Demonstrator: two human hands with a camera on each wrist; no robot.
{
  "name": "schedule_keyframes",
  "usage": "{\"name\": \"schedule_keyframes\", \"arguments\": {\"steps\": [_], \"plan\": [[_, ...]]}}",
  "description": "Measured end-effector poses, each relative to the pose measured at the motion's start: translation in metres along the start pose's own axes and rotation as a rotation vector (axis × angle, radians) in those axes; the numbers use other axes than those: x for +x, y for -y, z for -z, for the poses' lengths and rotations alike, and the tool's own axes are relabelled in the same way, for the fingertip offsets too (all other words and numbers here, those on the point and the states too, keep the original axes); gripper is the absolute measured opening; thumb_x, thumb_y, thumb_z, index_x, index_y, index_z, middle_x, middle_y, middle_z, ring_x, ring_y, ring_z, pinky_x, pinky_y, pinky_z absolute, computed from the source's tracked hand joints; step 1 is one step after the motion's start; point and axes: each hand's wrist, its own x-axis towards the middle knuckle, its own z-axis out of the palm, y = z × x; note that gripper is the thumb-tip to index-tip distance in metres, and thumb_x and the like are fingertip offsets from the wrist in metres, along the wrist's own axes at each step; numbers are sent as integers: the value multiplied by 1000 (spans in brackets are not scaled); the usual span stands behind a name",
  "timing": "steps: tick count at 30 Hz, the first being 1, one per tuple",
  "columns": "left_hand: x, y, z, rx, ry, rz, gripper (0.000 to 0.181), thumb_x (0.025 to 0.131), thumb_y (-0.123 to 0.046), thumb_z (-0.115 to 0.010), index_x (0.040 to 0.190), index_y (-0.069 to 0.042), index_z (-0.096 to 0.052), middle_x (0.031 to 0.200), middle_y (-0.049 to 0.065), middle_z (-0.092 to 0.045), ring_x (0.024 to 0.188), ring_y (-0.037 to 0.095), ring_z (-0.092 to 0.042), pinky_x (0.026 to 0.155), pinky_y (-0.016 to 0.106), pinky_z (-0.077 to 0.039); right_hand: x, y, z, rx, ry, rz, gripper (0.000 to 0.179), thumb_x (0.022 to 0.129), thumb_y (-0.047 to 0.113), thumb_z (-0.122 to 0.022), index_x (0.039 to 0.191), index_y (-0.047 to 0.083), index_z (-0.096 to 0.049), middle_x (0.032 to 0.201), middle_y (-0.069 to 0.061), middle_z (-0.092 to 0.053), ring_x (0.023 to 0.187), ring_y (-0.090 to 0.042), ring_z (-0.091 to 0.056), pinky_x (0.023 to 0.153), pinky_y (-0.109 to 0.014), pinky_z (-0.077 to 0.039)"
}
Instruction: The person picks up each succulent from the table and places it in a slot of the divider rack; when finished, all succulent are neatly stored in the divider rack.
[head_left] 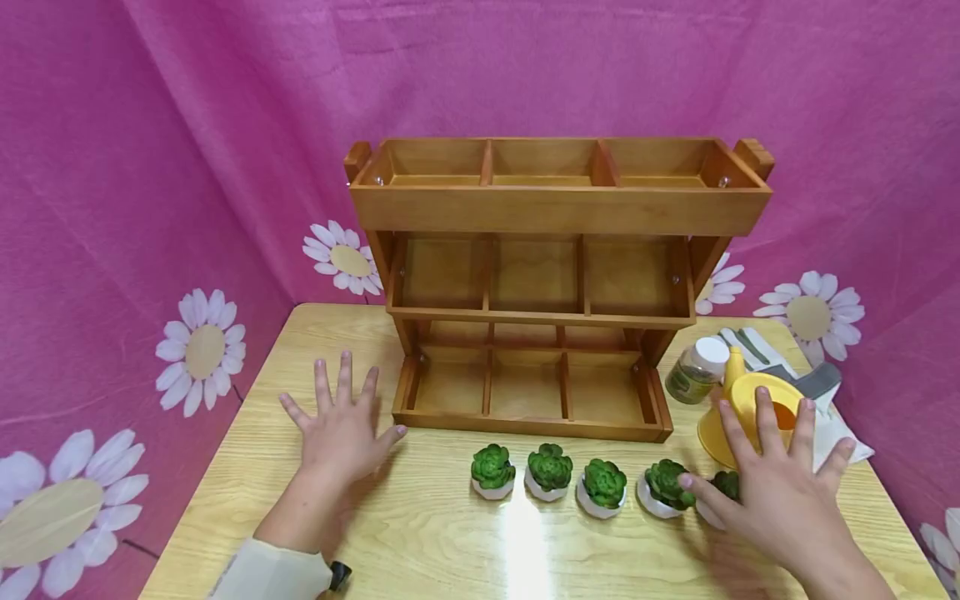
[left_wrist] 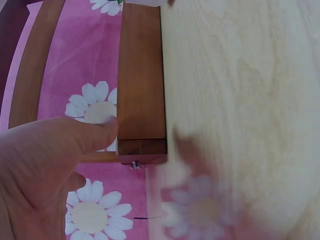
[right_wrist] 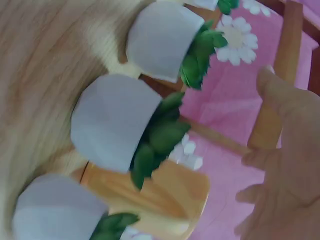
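Note:
My left hand [head_left: 341, 437] is spread, its fingers straight, over the table to the left of a wooden shelf rack [head_left: 558, 208]. In the left wrist view its thumb [left_wrist: 95, 135] shows beside the rack's lower edge [left_wrist: 142, 80]. My right hand [head_left: 783, 492] is spread too, holding nothing, above the right end of a row of small potted succulents [head_left: 602, 483]. It partly covers the rightmost succulent [head_left: 726, 485], and its fingertips overlap a yellow watering can [head_left: 757, 392] in the head view. White pots [right_wrist: 115, 120] with green leaves appear close up in the right wrist view.
The rack has three tiers, each divided into three compartments. Right of it stand a jar [head_left: 697, 371] with a white lid and, behind the watering can, grey-and-white cloth items [head_left: 817, 383]. A pink flowered curtain [head_left: 555, 67] closes in the table [head_left: 420, 533] behind and at both sides.

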Motion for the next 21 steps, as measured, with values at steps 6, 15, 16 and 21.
{"name": "schedule_keyframes", "arguments": {"steps": [6,15,16,21], "plan": [[3,5,-10,-49,12,6,94,90,-63,-69,164,-18,-32,173,17,5,155,47,16,106,81,18,-22,-27,2,152,-103,4,106,85,53,-81,165,11,-26,169,-29,-6,152,-54,15,109,-75,21],[10,7,-19,-197,2,-13,75,97,-54,-66,157,-15,-46,163,22,-32,146,49,-30,108,72,-29,-51,-72,-10,202,-98,-94,136,75,46,-91,162,-7,-1,163,-42,-3,146,-66,0,120,-67,9],[11,6,-20,-214,2,-14,74,97,-53,-65,157,-15,-46,162,22,-34,145,49,-32,107,71,-31,-52,-77,-11,217,-76,-103,139,75,46,-91,162,-8,3,162,-43,-1,147,-66,0,119,-68,9],[18,3,-25,-296,10,-31,63,102,-44,-63,156,-15,-48,153,21,-48,136,47,-47,103,68,-41,-53,-93,-17,255,148,-206,141,81,51,-86,157,-11,15,156,-50,-2,136,-73,-16,108,-80,-19]]}}
